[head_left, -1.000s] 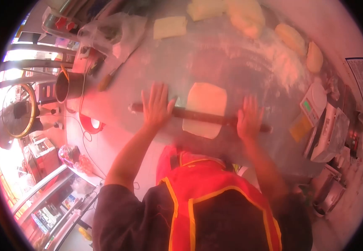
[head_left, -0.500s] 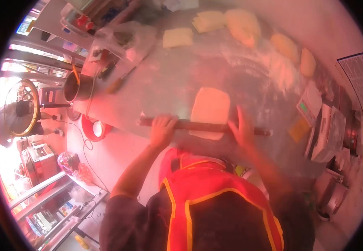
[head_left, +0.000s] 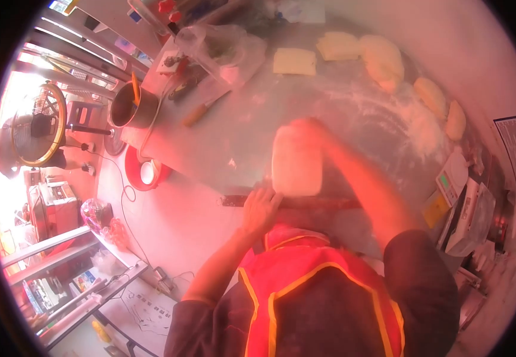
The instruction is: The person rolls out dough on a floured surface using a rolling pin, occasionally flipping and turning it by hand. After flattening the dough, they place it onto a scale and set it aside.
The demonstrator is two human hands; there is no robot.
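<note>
A flat rectangle of pale dough lies on the grey table in front of me. Along its near edge runs a dark rolling pin, close to my body. My left hand rests on the pin's left part, its fingers reaching the dough's lower left corner. My right hand is off the pin and at the far edge of the dough, blurred by motion, so its fingers cannot be made out.
More dough pieces, including a block and a large lump, lie at the back. A knife, plastic bag and metal pot are left. A scale stands right; a fan is far left.
My right hand has left the rolling pin and moved to the dough's far edge. My left hand stays on the pin, which now lies nearer the dough's near edge. The camera view has shifted.
</note>
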